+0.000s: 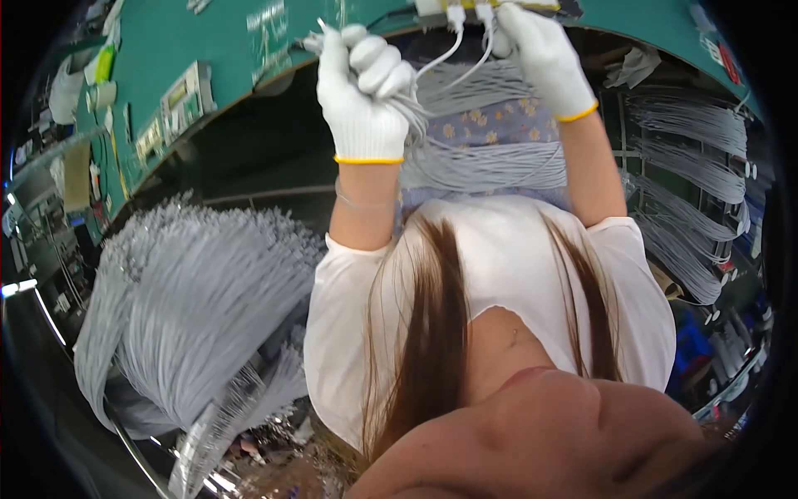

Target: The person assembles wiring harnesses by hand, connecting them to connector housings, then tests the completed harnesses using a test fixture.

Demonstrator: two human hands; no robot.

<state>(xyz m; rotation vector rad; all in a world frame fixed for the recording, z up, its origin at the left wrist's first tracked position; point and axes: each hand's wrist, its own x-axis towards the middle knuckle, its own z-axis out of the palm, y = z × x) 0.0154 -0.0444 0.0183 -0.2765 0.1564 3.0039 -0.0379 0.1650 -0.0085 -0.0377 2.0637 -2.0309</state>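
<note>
- White knit gloves with yellow cuffs cover both of your hands, raised at the top of the head view over the green tabletop (pixel 208 33)
- Your left hand (pixel 363 87) is curled into a fist around a bunch of thin grey cables (pixel 465 91), fingers pressed together over the strands
- Your right hand (pixel 544 58) reaches to a pale test fixture (pixel 490 5) at the tabletop's edge, fingers laid against it beside two white plugs (pixel 470 15); you cannot tell whether it pinches anything
- Grey cables run from your left fist across toward the plugs and drop in loops (pixel 490 162) between your forearms, over a blue flowered cloth
- A big sheaf of grey wires (pixel 191 308) fans out on your left, well apart from your hands
- More grey cable bundles (pixel 690 166) hang on a rack at your right
- Small green instruments (pixel 187 100) sit on the tabletop left of your left hand
</note>
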